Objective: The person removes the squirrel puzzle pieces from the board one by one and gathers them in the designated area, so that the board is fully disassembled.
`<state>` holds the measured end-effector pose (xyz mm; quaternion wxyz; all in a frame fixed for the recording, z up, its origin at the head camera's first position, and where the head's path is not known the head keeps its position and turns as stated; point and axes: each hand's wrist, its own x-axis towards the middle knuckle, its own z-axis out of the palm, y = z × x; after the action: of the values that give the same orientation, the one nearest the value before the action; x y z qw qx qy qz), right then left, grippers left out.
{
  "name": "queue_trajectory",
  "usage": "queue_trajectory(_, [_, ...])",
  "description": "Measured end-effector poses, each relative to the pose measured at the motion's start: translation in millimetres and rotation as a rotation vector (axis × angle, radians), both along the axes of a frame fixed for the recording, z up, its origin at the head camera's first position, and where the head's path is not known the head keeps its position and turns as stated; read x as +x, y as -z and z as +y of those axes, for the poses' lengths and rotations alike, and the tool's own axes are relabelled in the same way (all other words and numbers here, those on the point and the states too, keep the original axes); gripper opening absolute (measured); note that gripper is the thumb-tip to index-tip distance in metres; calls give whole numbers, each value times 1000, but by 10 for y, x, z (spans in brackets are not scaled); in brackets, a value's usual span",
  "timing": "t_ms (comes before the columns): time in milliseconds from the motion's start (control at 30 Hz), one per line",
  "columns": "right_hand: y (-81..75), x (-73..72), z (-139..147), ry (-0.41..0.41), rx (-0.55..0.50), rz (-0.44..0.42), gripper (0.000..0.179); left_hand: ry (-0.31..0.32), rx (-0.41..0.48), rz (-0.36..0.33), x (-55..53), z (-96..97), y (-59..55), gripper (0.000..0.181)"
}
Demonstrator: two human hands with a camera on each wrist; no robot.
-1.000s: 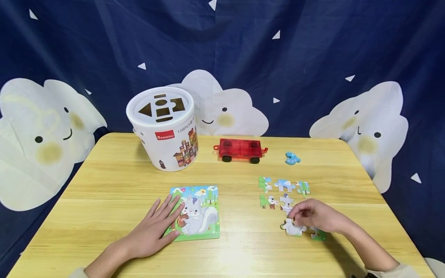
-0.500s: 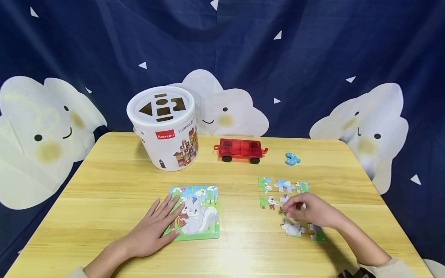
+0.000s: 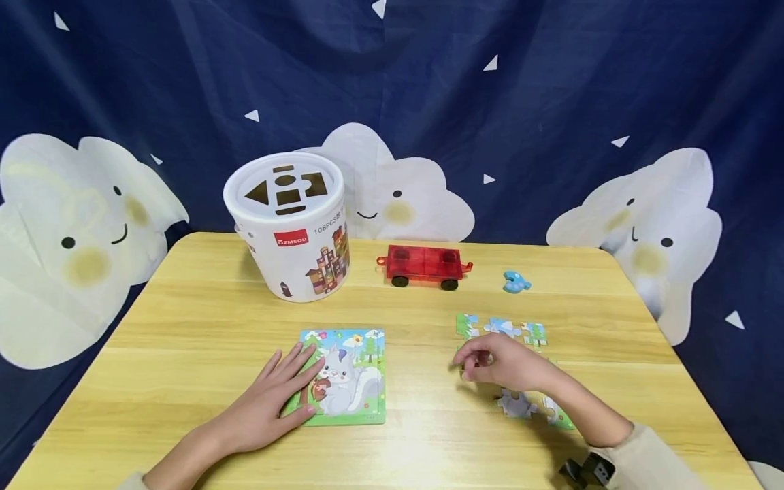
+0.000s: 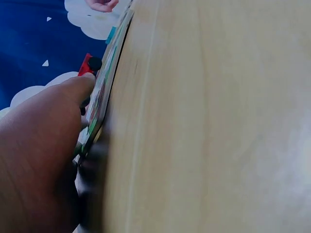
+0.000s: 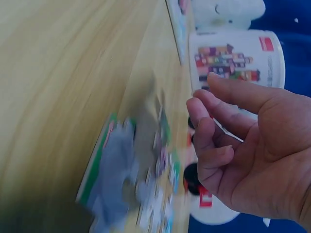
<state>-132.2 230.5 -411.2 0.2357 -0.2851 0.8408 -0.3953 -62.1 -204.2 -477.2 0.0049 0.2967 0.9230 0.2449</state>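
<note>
My left hand (image 3: 269,401) rests flat with spread fingers on the left side of a squirrel picture puzzle (image 3: 352,381). In the left wrist view, the left hand (image 4: 43,141) lies along the thin edge of that puzzle board (image 4: 109,73). My right hand (image 3: 505,364) is above the left part of a group of loose jigsaw pieces, its fingers loosely bent. Nothing shows between the thumb and fingers of the right hand (image 5: 248,141) in the right wrist view. A grey jigsaw piece (image 3: 516,405) lies below it, and a sky piece (image 3: 502,327) above. The hand hides the middle pieces.
A white block bucket (image 3: 294,235) with a cut-out lid stands at the back left. Right of it is a red toy wagon (image 3: 424,264), then a small blue piece (image 3: 516,281). A dark blue cloud-print curtain (image 3: 429,82) hangs behind the wooden table (image 3: 184,327).
My right hand has moved left and a little up from the lower pieces, past the middle of the group. My left hand stays on the squirrel puzzle.
</note>
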Motion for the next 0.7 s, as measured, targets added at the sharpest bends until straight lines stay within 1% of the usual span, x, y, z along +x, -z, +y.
queue_trajectory(133, [-15, 0, -203, -35, 2, -1, 12, -23, 24, -46, 0, -13, 0, 66])
queue_trajectory(233, [-34, -2, -390, -59, -5, 12, 12, -56, 38, -89, -6, -36, -20, 65])
queue_trajectory(300, [-47, -6, -525, -75, -15, 30, 13, -83, 38, -102, -17, -52, -46, 64])
queue_trajectory(400, [-57, -13, -722, -93, -41, 49, 17, -111, 33, -102, -53, -84, -85, 64])
queue_trajectory(467, [-56, -14, -842, -106, -57, 55, 20, -112, 22, -96, -78, -116, -102, 65])
queue_trajectory(567, [-40, -11, -1012, -117, -66, 40, 23, -99, 5, -99, -104, -184, -111, 68])
queue_trajectory(700, [3, -7, -1227, -98, -52, 23, 30, -75, -40, -73, -135, -269, -119, 77])
